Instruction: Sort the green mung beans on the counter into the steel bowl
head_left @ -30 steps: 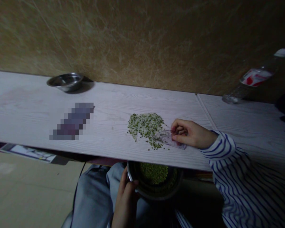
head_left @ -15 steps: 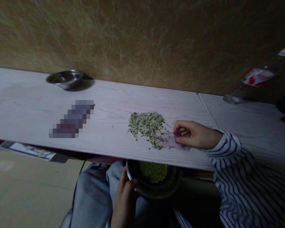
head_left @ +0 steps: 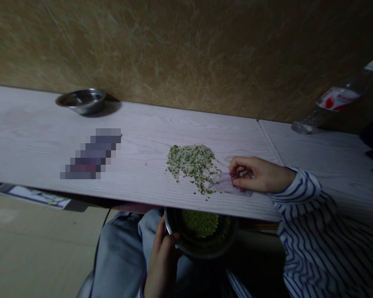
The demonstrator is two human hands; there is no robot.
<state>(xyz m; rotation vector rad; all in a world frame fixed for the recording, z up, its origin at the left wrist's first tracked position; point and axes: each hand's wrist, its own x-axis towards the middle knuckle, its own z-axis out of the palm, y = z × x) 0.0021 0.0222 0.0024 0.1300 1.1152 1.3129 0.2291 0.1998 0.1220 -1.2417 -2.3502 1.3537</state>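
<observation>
My right hand (head_left: 248,174) pinches a clear, purple-tinted plastic protractor (head_left: 225,182) close to the tabletop. The left tip of the protractor touches the edge of a spread pile of green mung beans and white grains, perhaps rice (head_left: 192,162). Below the table's front edge, my left hand (head_left: 166,252) grips the left rim of a metal bowl (head_left: 202,250), thumb over the rim. Inside that bowl lie many mung beans (head_left: 200,223). The table edge hides the bowl's far side.
On the pale wood-grain table (head_left: 143,132), a small steel bowl (head_left: 82,103) stands near the wall at the back left. A blurred-out flat object (head_left: 93,155) lies in front of it. A clear plastic bottle (head_left: 332,99) stands at the right by the wall.
My right hand has shifted slightly to the right with the protractor, away from the pile. A few beans at the pile's front edge lie differently. My left hand still grips the bowl.
</observation>
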